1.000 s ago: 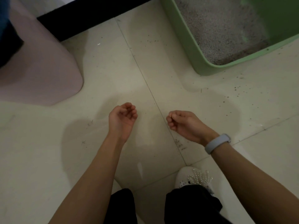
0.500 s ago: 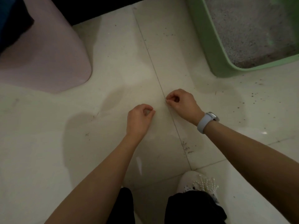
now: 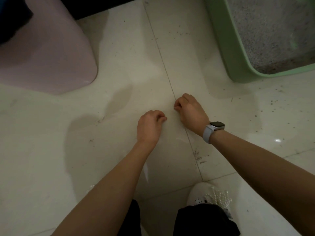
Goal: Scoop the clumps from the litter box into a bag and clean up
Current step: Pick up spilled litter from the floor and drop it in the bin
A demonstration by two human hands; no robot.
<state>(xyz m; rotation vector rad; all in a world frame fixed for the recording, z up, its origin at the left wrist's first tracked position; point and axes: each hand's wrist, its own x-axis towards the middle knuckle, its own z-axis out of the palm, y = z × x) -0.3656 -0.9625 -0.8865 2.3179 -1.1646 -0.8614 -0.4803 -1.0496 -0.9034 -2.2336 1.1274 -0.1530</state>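
The green litter box [image 3: 221, 48] stands on the tiled floor at the top right, filled with grey litter [image 3: 272, 31]. I cannot make out any clumps, and no scoop or bag is in view. My left hand [image 3: 150, 126] hovers over the floor in the middle with its back up and its fingers curled into a fist. My right hand [image 3: 189, 111], with a pale watch [image 3: 214, 128] on the wrist, is curled the same way just to its right. Nothing shows in either hand. Both hands are well left of and below the box.
A pink rounded object [image 3: 51, 57] stands on the floor at the top left, with a dark strip behind it. Dark litter grains [image 3: 272, 103] lie scattered on the pale tiles near the box. My white beaded shoe [image 3: 209, 195] is at the bottom.
Both hands turned from palm-up and loosely curled to back-up fists and came closer together. The view shifted left, so the litter box now sits further right.
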